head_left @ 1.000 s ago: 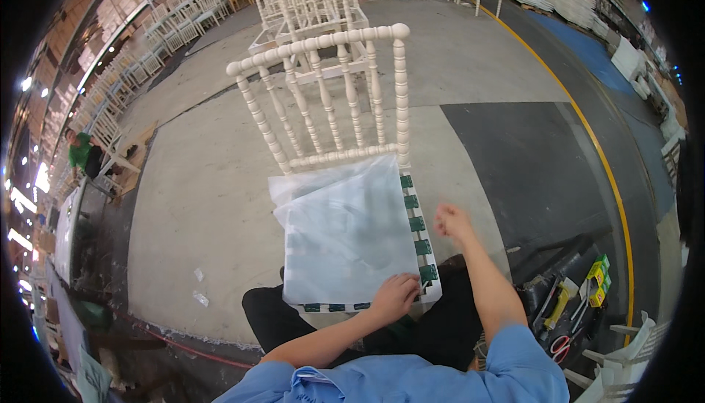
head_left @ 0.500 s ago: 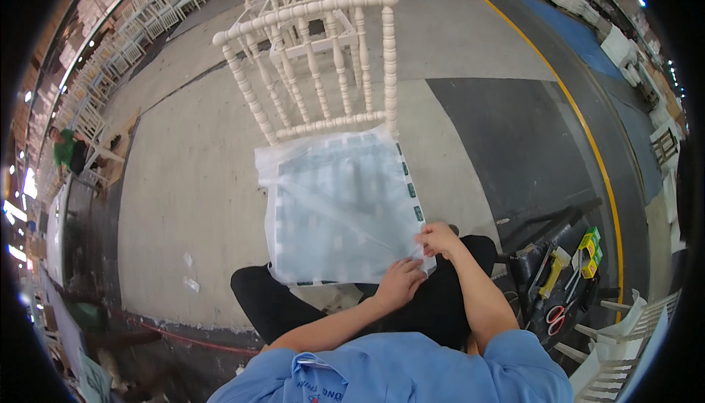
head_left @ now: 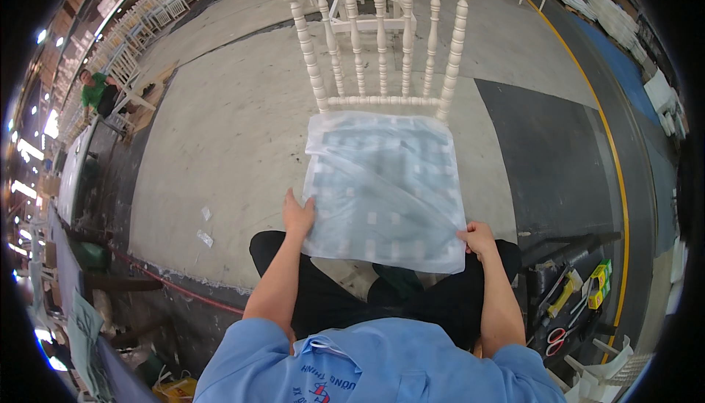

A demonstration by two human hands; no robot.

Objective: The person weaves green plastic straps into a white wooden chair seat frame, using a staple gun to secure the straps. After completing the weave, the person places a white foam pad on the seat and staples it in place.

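Note:
A white chair with turned spindles stands before me, its seat toward my lap. Thin, translucent white sheeting lies over the seat, with a bluish surface and pale squares showing through. A diagonal crease crosses it. My right hand pinches the sheeting's edge by the near right corner, fingers closed. Beside the seat's left edge, my left hand is open, its fingers stretched forward and the thumb close to the sheeting. Whether the thumb touches it I cannot tell.
At my right, a dark tray bears red-handled scissors, a yellow-handled tool and a yellow-green box. Another white chair stands behind mine. A person in green sits far left near rows of chairs.
My left hand has gone from the near right corner to the seat's left side and opened. The sheeting now covers the right edge, where green patches showed. The view has shifted.

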